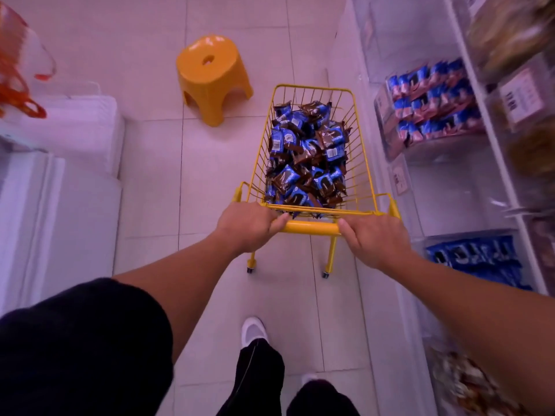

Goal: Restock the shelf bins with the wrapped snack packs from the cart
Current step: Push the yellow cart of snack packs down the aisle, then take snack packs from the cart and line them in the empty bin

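A small yellow wire cart (359, 127) stands on the tiled floor in front of me, filled with several blue and brown wrapped snack packs (309, 157). My left hand (247, 225) grips the left end of the cart's yellow handle bar (312, 228). My right hand (371, 238) grips the right end of the same bar. On my right are clear shelf bins: one holds blue and pink packs (435, 100), a lower one holds blue packs (477, 259).
A yellow plastic stool (211, 76) stands on the floor ahead and left of the cart. White units (60, 163) line the left side, with orange bags (18, 73) above them. The shelf's white frame (486, 115) runs along the right. My feet are below the cart.
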A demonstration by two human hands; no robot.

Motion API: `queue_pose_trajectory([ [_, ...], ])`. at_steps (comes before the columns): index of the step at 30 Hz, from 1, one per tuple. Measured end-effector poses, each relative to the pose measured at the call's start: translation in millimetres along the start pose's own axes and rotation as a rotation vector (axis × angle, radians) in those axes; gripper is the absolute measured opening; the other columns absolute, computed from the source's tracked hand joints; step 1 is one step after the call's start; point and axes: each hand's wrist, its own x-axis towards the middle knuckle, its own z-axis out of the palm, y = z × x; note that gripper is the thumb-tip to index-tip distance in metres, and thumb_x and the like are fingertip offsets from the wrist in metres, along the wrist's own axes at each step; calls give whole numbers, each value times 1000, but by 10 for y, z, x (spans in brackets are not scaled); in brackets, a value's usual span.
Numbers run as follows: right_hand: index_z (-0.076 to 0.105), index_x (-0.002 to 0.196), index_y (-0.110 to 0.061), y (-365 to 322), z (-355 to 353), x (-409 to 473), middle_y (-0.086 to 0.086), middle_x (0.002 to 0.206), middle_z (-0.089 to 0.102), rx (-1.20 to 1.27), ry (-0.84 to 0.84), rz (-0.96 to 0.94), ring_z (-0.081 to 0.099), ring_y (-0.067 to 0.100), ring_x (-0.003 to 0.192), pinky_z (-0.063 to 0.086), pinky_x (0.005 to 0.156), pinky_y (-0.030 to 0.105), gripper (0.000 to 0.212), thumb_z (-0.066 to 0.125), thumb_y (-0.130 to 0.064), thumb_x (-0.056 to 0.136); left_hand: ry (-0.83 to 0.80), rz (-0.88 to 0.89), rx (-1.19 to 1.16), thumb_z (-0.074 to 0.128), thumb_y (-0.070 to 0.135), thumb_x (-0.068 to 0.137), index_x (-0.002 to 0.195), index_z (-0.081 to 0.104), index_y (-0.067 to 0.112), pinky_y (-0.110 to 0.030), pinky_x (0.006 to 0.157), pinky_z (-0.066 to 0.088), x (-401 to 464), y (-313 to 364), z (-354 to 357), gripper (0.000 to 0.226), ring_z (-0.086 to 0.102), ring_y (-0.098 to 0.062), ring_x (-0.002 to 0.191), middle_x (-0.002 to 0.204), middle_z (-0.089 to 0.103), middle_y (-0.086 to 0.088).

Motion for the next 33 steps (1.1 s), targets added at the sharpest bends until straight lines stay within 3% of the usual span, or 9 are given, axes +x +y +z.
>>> queue_pose_trajectory([
  [7,63,85,-31,510,-35,843,2,71,67,40,-53,29,63,30,67,34,54,32,64,6,-60,95,-72,24,-21,9,64,97,64,38,34,-34,51,46,890,-253,-185,53,52,-18,55,59,51,5],
  [10,61,84,-30,702,-51,1115,3,74,68,56,-84,9,63,30,68,34,55,33,61,8,-60,94,-159,11,-17,7,64,97,72,49,32,-35,53,49,1196,-299,-276,58,54,-17,56,61,54,5],
  [13,58,81,-29,840,-147,1324,5,81,68,126,-241,12,64,31,76,40,61,35,57,12,-58,94,-362,-4,-91,9,63,97,83,56,30,-34,58,45,1430,-331,-422,59,57,-18,70,72,58,4],
  [16,51,77,-27,797,-367,1530,5,85,63,267,-487,54,61,30,83,48,69,38,43,27,-54,99,-662,-35,-398,26,50,104,102,59,24,-41,82,48,1523,-380,-647,42,57,-24,93,100,63,-4],
  [18,50,77,-24,703,-573,1750,3,81,61,333,-369,138,58,29,77,41,60,35,38,36,-51,99,-580,-69,-572,38,39,104,113,61,18,-35,85,44,1598,-477,-908,33,57,-25,102,107,63,-4],
  [20,49,75,-23,558,-836,2042,-3,73,56,446,-237,236,52,24,68,31,55,33,34,43,-47,98,-354,-191,-688,47,34,102,106,65,17,-31,74,42,1707,-683,-1269,25,61,-24,93,94,66,-2],
  [24,60,75,-18,193,-1378,2763,-1,72,61,743,-374,339,58,19,70,35,56,31,31,52,-38,98,-326,-392,-818,54,28,97,95,70,10,-35,73,53,2032,-1457,-2015,24,67,-23,81,86,74,-8],
  [27,66,78,-6,-57,-1636,3348,10,77,67,796,-414,377,59,22,74,33,59,31,32,58,-31,96,-327,-351,-795,54,27,98,94,68,11,-34,72,53,2324,-2119,-2457,22,66,-22,79,85,73,-7],
  [33,64,68,-11,-526,-1968,4344,3,70,63,888,-315,729,56,17,69,35,56,26,28,61,-29,90,-424,-28,-510,51,34,98,91,61,22,-35,77,52,3006,-3075,-3114,17,62,-19,87,94,67,-3],
])
